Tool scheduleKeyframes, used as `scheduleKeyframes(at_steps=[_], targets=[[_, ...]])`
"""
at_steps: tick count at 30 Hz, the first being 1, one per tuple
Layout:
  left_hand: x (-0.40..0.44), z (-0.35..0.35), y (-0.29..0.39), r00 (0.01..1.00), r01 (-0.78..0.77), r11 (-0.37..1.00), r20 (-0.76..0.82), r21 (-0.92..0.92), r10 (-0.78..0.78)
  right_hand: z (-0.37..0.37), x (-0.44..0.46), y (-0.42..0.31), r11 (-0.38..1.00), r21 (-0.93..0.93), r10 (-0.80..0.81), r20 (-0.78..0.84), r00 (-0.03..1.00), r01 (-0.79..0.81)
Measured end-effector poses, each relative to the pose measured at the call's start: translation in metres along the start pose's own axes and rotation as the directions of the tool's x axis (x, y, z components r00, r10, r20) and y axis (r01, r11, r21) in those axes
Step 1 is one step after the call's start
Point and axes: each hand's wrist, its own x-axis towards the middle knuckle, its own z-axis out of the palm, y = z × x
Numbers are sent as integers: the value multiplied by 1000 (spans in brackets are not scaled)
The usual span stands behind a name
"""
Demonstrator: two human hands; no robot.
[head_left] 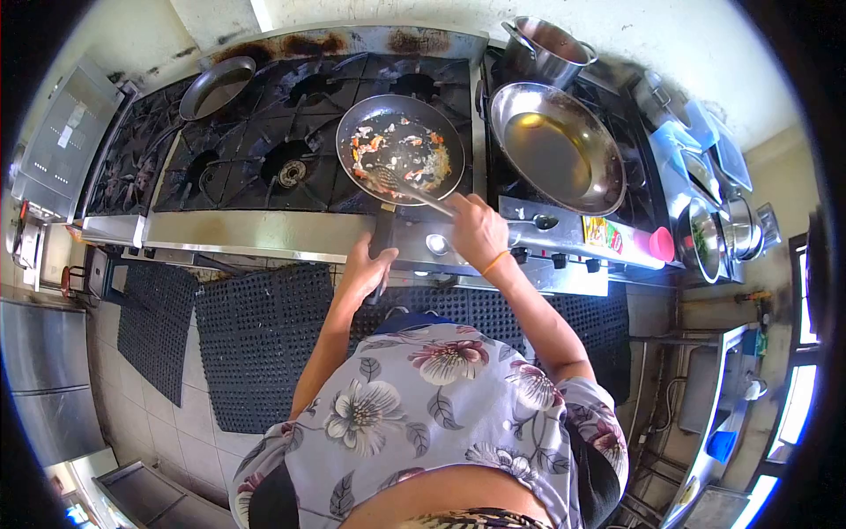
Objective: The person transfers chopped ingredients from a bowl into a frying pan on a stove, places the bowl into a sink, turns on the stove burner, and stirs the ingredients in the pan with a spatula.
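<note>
A dark frying pan [407, 123] sits on the stove grates, with chopped orange, white and pale food [432, 159] scattered over its base. My left hand [363, 267] is closed around the pan's black handle [383, 234], just in front of the stove edge. In my right hand [478, 231] is the handle of a metal slotted spatula [414, 190], whose head rests among the food at the pan's lower left. A yellow-orange band circles my right wrist.
To the right, a wide pan of dark liquid [546, 159] stands before a steel pot [546, 53]. Another small pan [218, 88] is at the back left. A spoon [545, 222], yellow packet [603, 234] and pink-red lid [661, 244] lie along the front ledge.
</note>
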Motion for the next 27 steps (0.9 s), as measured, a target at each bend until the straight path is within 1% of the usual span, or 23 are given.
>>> scheduleKeyframes(at_steps=[2, 3, 5, 8, 11, 15, 17, 19, 20, 22, 25, 27], targets=[[-2, -1, 3, 1000, 17, 1000, -2, -5, -17, -16, -1, 4, 993, -119, 23, 33, 999, -19], [-2, -2, 3, 1000, 22, 1000, -9, 1, -22, -17, -1, 10, 990, -137, -20, -36, 999, 15], [-2, -3, 2, 999, 30, 999, -22, 14, -29, -25, 3, 18, 970, -242, -37, -29, 999, 29], [-2, -3, 4, 999, 26, 999, -35, 26, -25, -22, 17, 34, 945, -326, -53, -45, 998, 36], [-1, -4, 2, 999, 7, 998, -47, 63, -4, -13, 37, 46, 927, -375, -88, -141, 986, 30], [-5, -3, 6, 998, 6, 998, -60, 70, -2, 6, 66, 61, 916, -401, -111, -179, 978, 31], [-6, -3, 7, 999, 0, 997, -51, 75, 4, 12, 71, 67, 903, -426, -145, -174, 974, 59], [-1, -6, -3, 998, -27, 991, -61, 131, 35, 13, 74, 66, 893, -442, -173, -164, 971, 85], [1, -7, -7, 997, -39, 987, -67, 157, 50, 12, 73, 66, 898, -433, -159, -153, 975, 78], [0, -7, -5, 997, -25, 992, -68, 122, 33, 2, 64, 61, 907, -415, -130, -129, 983, 65], [-2, -6, -6, 998, -5, 998, -65, 68, 9, -17, 48, 49, 911, -409, -42, 23, 999, 48], [-2, -6, -6, 999, 12, 1000, -49, 19, -12, -27, 39, 41, 948, -319, 2, 36, 999, 10]])
